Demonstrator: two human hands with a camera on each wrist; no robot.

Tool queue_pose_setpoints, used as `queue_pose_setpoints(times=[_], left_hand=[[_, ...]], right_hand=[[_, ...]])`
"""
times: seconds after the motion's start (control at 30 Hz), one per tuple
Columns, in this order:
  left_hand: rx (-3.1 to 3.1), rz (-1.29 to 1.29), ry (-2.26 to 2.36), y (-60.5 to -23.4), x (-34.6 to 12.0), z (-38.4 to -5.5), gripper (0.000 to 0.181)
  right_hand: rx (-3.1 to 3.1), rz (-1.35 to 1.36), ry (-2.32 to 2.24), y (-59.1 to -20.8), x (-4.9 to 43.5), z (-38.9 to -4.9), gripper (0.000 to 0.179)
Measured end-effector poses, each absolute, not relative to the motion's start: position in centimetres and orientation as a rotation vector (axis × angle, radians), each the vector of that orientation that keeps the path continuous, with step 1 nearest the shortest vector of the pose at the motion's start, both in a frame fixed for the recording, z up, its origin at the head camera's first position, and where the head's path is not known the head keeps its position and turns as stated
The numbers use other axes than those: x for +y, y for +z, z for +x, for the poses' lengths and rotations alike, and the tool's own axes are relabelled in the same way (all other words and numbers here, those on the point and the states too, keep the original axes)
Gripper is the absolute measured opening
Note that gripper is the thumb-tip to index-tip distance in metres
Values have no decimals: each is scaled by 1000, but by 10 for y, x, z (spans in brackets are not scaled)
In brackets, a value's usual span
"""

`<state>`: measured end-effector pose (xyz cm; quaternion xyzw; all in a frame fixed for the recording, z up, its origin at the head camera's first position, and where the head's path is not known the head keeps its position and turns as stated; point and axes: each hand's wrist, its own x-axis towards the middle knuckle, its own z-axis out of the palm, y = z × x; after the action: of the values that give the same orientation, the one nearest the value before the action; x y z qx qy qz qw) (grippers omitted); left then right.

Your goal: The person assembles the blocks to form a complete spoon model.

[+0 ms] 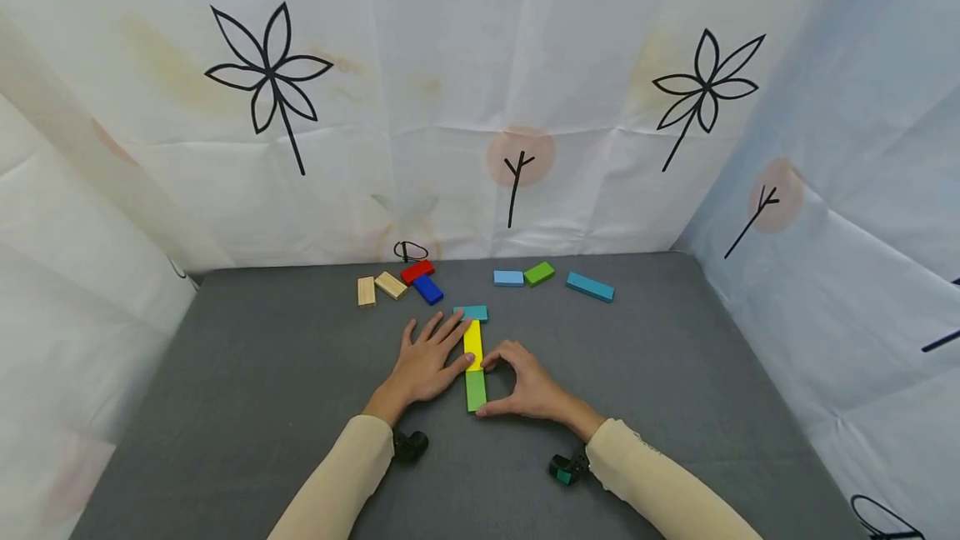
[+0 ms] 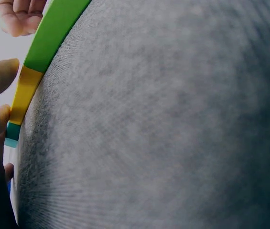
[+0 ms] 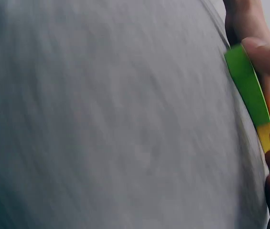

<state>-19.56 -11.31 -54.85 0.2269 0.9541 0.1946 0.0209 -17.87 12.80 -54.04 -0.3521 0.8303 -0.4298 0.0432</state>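
Observation:
A teal block (image 1: 471, 313), a yellow block (image 1: 472, 346) and a light green block (image 1: 476, 391) lie end to end on the grey table, the teal one crosswise at the far end. My left hand (image 1: 426, 365) lies with fingers spread along the row's left side, its thumb and index finger touching the yellow block and the index tip by the teal one. With curved thumb and fingers, my right hand (image 1: 531, 386) holds the green block (image 3: 246, 86): the thumb is at its near end, the fingertips by its join with the yellow block (image 3: 265, 137).
Behind the row lie two wooden blocks (image 1: 366, 292), a red block (image 1: 417, 272) and a dark blue block (image 1: 428, 290). Farther right are a light blue block (image 1: 508, 278), another green block (image 1: 539, 274) and a long blue block (image 1: 590, 287). Patterned white cloth (image 1: 420, 107) stands behind the table.

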Motion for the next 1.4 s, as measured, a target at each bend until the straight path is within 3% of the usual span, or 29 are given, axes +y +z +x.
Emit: queue_pose_setpoints(times=[0.23, 0.43, 0.87, 1.13, 1.4], left_hand=[[2919, 678, 558, -548, -114, -195, 86], [2917, 677, 549, -548, -115, -194, 94], [2944, 677, 555, -551, -112, -196, 93], [2954, 678, 548, -550, -112, -197, 93], [2936, 666, 536, -549, -113, -197, 93]], right_hand=[[2582, -1015, -1444, -529, 143, -198, 35], [2747, -747, -1529, -523, 150, -225, 29], [2901, -387, -1422, -526, 139, -273, 42], [2898, -418, -1382, -529, 134, -290, 56], [2866, -453, -1304, -527, 130, -294, 54]])
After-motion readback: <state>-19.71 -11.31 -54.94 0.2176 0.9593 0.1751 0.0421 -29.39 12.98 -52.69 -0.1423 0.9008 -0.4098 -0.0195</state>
